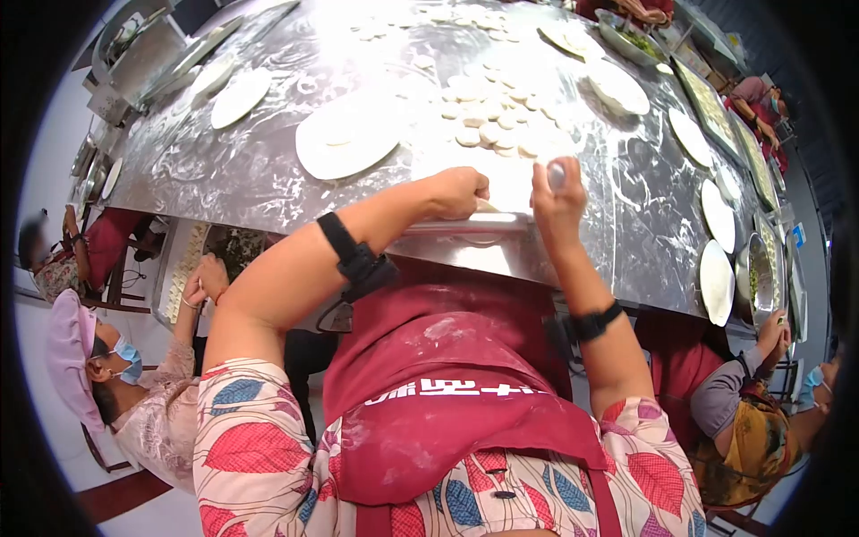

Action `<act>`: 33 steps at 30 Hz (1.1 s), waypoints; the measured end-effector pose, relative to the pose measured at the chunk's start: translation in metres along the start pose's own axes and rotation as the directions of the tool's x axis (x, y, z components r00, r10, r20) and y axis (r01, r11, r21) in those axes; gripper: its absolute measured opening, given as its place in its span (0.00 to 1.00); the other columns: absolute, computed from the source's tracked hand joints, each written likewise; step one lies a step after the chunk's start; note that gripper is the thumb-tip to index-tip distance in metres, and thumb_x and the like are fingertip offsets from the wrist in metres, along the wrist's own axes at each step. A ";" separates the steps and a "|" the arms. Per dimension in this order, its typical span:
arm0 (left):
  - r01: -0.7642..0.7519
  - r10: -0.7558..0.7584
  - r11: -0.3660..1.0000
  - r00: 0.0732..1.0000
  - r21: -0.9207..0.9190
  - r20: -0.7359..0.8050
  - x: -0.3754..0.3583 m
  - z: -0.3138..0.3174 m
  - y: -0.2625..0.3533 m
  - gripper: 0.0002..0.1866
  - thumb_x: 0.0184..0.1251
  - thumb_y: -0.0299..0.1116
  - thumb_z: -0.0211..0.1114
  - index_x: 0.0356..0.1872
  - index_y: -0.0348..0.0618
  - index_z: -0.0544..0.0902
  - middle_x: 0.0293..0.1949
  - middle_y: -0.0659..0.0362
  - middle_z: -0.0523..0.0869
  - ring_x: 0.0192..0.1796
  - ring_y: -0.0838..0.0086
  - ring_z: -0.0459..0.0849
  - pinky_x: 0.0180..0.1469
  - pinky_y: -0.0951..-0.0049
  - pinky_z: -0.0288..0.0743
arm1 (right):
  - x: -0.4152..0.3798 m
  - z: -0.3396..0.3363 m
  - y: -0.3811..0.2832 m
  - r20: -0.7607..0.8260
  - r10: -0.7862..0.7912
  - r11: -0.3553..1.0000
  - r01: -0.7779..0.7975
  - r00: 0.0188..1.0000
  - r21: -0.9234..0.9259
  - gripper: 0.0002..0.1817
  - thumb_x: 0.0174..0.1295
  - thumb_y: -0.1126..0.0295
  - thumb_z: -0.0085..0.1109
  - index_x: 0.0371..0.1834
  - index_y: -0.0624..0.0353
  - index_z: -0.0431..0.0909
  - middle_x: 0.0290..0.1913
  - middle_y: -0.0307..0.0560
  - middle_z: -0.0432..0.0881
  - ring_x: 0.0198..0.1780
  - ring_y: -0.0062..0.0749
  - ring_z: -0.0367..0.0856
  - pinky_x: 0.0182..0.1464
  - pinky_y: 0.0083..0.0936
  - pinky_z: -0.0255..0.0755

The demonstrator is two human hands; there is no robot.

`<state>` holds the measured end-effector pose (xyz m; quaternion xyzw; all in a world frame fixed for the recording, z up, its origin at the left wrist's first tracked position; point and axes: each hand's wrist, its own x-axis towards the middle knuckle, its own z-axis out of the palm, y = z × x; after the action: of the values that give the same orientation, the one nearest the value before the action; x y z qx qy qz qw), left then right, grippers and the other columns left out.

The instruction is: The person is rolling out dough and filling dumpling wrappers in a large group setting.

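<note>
At the table's front edge, my left hand (pixel 458 192) has its fingers curled at the rim of a pale dough disc (pixel 486 206), which lies mostly hidden in glare. To the right, my right hand (pixel 559 192) is raised a little, wrapped round the end of a pale rolling pin (pixel 557 175). Just beyond my hands lie several flat dough rounds (pixel 490 132), some overlapping. A white plate (pixel 347 148) with a thin round on it stands behind my left forearm.
The floured metal table (pixel 237 183) spreads ahead. More white plates (pixel 716 282) stand at the right, beside a metal bowl of green filling (pixel 756 273). Co-workers sit at the left (pixel 134 376) and right (pixel 752 403); others are farther back. A dumpling tray (pixel 183 268) is at the left.
</note>
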<state>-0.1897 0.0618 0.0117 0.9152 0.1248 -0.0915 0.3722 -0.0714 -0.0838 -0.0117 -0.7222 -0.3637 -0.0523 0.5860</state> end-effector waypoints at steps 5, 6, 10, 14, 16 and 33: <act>0.047 -0.043 0.998 0.995 0.046 -0.084 0.011 0.010 -0.015 0.13 0.55 0.35 0.62 0.38 0.39 0.83 0.34 0.46 0.84 0.39 0.58 0.83 0.44 0.63 0.74 | -0.005 -0.002 0.004 -0.011 -0.076 0.996 0.076 0.997 0.045 0.09 0.57 0.78 0.59 0.35 0.61 0.68 0.21 0.47 0.73 0.17 0.31 0.74 0.20 0.27 0.67; 0.003 0.011 0.992 0.994 0.130 -0.107 0.002 0.011 -0.011 0.12 0.53 0.33 0.62 0.37 0.40 0.83 0.33 0.48 0.84 0.39 0.57 0.82 0.44 0.63 0.74 | -0.021 -0.013 -0.006 0.023 -0.017 0.996 0.015 1.000 0.088 0.09 0.57 0.79 0.59 0.35 0.61 0.67 0.22 0.44 0.73 0.18 0.26 0.74 0.19 0.24 0.67; -0.080 0.066 0.991 0.988 -0.104 -0.139 -0.015 0.001 -0.019 0.12 0.52 0.37 0.65 0.32 0.38 0.82 0.29 0.51 0.84 0.35 0.66 0.82 0.39 0.68 0.74 | -0.060 -0.031 -0.019 0.027 -0.051 0.975 0.044 0.998 0.216 0.09 0.59 0.79 0.58 0.35 0.60 0.67 0.21 0.41 0.72 0.17 0.20 0.74 0.18 0.18 0.67; -0.026 -0.030 0.965 0.977 -0.260 -0.210 -0.056 -0.103 -0.036 0.14 0.52 0.38 0.65 0.28 0.33 0.80 0.23 0.60 0.79 0.29 0.79 0.75 0.31 0.73 0.68 | -0.058 -0.030 -0.012 0.059 -0.077 0.970 0.061 0.995 0.236 0.08 0.60 0.82 0.56 0.38 0.61 0.67 0.33 0.41 0.70 0.18 0.19 0.72 0.16 0.17 0.67; 0.168 -0.131 0.981 0.942 0.097 -0.309 -0.059 -0.145 -0.074 0.16 0.51 0.36 0.65 0.35 0.31 0.81 0.31 0.51 0.84 0.33 0.70 0.82 0.34 0.71 0.74 | -0.054 -0.030 -0.012 0.050 -0.092 0.966 0.077 0.995 0.249 0.08 0.60 0.81 0.56 0.37 0.61 0.67 0.33 0.41 0.70 0.18 0.20 0.72 0.16 0.17 0.66; 0.071 0.153 0.827 0.927 0.557 -0.344 0.089 -0.064 -0.016 0.11 0.49 0.34 0.64 0.35 0.47 0.81 0.38 0.53 0.82 0.41 0.56 0.82 0.42 0.60 0.75 | -0.062 -0.033 -0.011 0.039 -0.162 0.977 0.155 0.986 0.146 0.09 0.60 0.82 0.56 0.38 0.61 0.67 0.32 0.42 0.71 0.18 0.21 0.74 0.16 0.18 0.68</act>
<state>-0.1050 0.1325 0.0234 0.9865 0.1409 0.0601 0.0586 -0.1115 -0.1417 -0.0233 -0.6483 -0.4378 -0.0545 0.6206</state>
